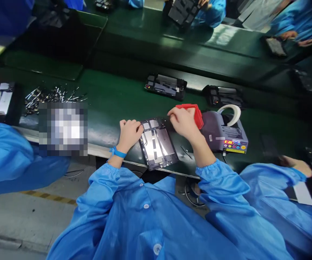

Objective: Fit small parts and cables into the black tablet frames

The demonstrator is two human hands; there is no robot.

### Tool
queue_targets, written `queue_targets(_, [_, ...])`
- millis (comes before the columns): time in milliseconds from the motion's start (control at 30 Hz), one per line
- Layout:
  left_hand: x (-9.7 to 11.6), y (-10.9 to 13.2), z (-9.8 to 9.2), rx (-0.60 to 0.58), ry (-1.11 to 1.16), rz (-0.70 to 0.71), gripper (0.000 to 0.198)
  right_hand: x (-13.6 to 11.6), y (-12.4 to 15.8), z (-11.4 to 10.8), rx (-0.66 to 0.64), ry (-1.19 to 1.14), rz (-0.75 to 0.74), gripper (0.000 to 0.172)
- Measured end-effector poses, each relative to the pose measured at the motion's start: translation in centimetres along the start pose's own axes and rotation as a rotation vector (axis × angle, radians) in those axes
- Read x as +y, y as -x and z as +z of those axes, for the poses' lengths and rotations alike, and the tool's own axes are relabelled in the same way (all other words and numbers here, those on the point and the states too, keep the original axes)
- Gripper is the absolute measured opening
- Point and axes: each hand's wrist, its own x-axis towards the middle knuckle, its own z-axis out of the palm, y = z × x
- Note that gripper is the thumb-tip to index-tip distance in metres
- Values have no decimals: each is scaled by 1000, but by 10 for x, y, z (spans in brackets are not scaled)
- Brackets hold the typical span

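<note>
An opened tablet (158,144) lies in front of me at the table's near edge, its inner parts and silvery battery area facing up. My left hand (130,135) is closed at its upper left edge, thumb against the frame; a blue band circles that wrist. My right hand (184,121) is at a small red box (197,115), with its fingers curled and some tips over or inside the box. Whatever those fingertips hold is hidden. A thin dark tool or strip (186,152) rests on the table just right of the tablet.
A tape dispenser (223,131) with a white roll stands right of the red box. Two more opened tablets (166,86) (224,96) lie farther back. Many small metallic parts (53,97) are piled at left. Co-workers' sleeves (4,155) (269,195) flank me on both sides.
</note>
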Motion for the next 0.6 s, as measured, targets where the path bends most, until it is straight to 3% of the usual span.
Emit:
queue_targets(100, [-1,1,-2,31,20,49,28,-41,-4,24,-257,-209,-187,25])
queue_targets(167, [0,1,-5,23,52,98,28,-57,-9,37,-351,-288,-257,23])
queue_targets(333, [-4,-4,-13,-70,98,53,38,-60,-21,48,-372,-318,-273,24])
queue_targets(500, [-12,-9,-13,-78,228,-21,26,-54,-28,52,-402,-243,-289,23])
queue_targets(600, [-17,-7,-12,-86,266,-52,30,-55,-30,53,-409,-219,-290,23])
